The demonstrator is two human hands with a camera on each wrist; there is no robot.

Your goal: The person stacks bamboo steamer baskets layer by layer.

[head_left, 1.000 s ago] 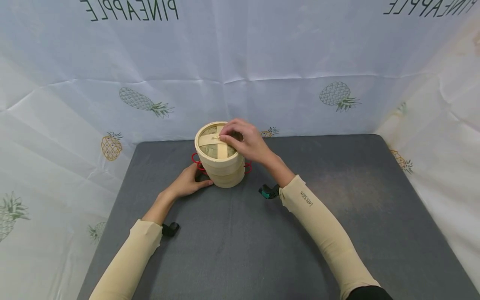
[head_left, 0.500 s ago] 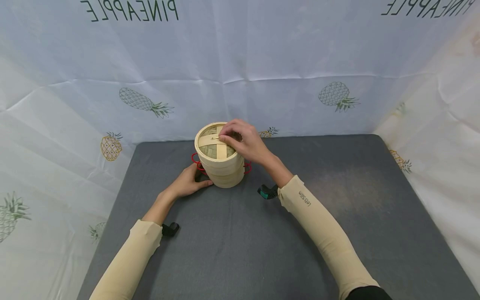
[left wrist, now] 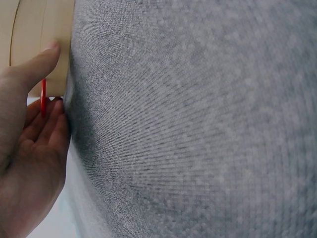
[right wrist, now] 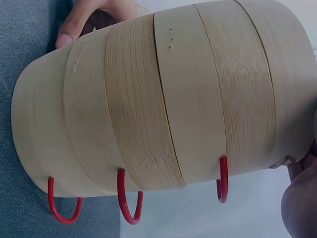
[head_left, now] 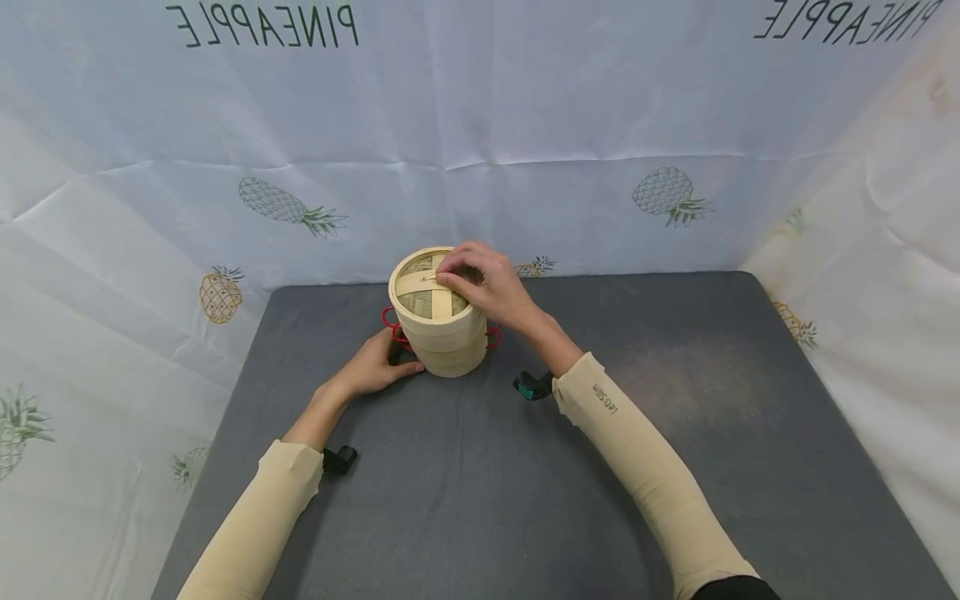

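A tall stack of bamboo steamer baskets stands near the far edge of the table, with a woven lid on top. Thumb and bent fingers of my right hand pinch the small loop at the lid's centre. My left hand holds the stack low on its left side. In the left wrist view, the thumb of the left hand lies against the bottom basket, with its fingers around the other side by a red handle. The right wrist view shows the stacked tiers with red loop handles.
The stack rests on a dark grey cloth-covered table. Behind it hangs a white curtain printed with pineapples, with more curtain at both sides. Black wrist devices, one on the left wrist and one on the right, jut out over the table.
The head view shifts slightly. Both hands and the steamer stack keep their places, with the lid still on.
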